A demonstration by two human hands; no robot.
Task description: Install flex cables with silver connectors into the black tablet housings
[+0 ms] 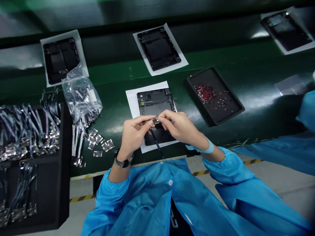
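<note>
My left hand (136, 131) and my right hand (180, 126) meet over a black tablet housing (157, 105) on a white sheet (131, 98). Between my fingertips is a small circuit board (155, 121); the left thumb and fingers pinch its left end. At the right end, my right thumb and index finger are pressed together. Whether they grip the board or a tiny part on it is too small to tell. A dark ribbon cable (156, 142) slants down from below the board toward the bench edge.
A black tray (211, 95) of small red-and-black wired parts stands right. To the left are loose circuit boards (98, 139), a clear plastic bag (81, 93) and a black foam tray (64, 137) of ribbon-cable boards. More housings (159, 47) lie farther back. Someone's blue sleeve (306, 109) shows right.
</note>
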